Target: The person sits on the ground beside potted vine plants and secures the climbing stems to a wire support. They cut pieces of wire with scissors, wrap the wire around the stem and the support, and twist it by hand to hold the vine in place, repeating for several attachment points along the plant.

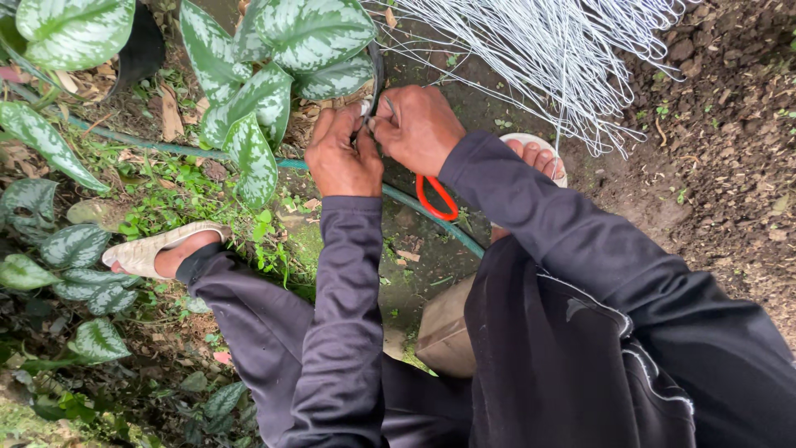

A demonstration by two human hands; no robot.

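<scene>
Both hands at the plant stem, working a wire.

My left hand and right hand pinch closed on a thin wire, seemingly; orange-handled scissors hang just below my right hand, wire bundle beyond it.

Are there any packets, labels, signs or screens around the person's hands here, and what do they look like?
None in view: no package, label, sign or screen.
The left hand and right hand meet over a plant with green, silver-mottled leaves.
Beside them lie a bundle of thin white wires, a green hose and orange-handled scissors.
</scene>
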